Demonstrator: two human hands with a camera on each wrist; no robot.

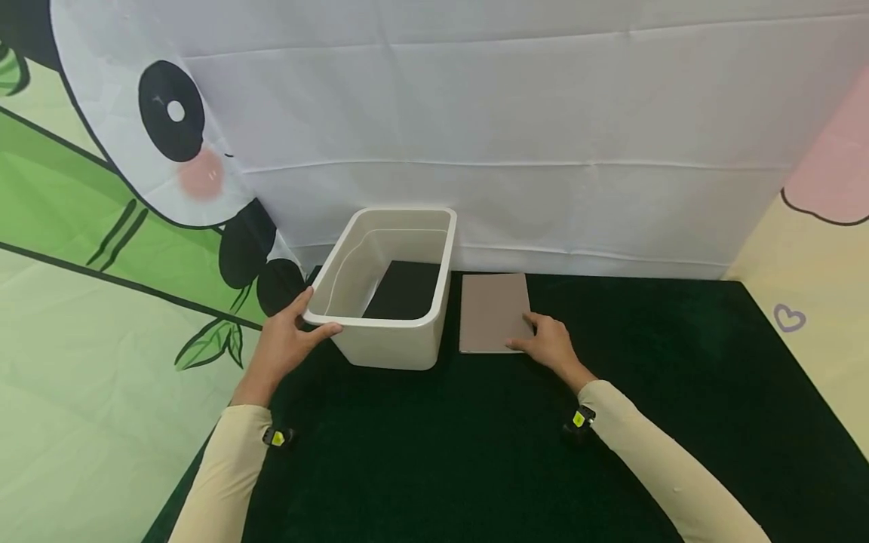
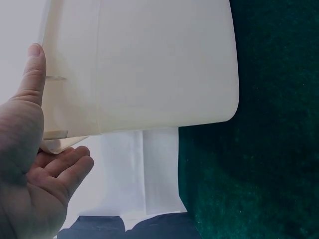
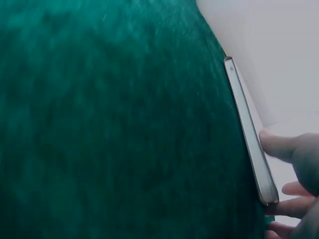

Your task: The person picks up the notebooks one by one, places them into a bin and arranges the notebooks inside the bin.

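A cream plastic bin [image 1: 380,343] stands upright on the dark green cloth, left of a taupe hardcover notebook [image 1: 490,309]. My left hand [image 1: 288,337] grips the bin's near left corner. In the left wrist view the thumb [image 2: 34,74] lies along the bin's wall [image 2: 164,59], with bent fingers [image 2: 70,167] round the corner below the rim. My right hand [image 1: 548,343] holds the notebook's near right corner, thumb at the front edge, fingers along the right side. Pale page edges [image 3: 249,129] show in the right wrist view. The notebook lies flat.
A flat black surface [image 1: 403,290] shows inside the bin; I cannot tell what it is. Behind the table [image 1: 475,452] hangs a white printed cloth [image 1: 509,113], close to the bin's far side. The table's right edge slants past the notebook's far right.
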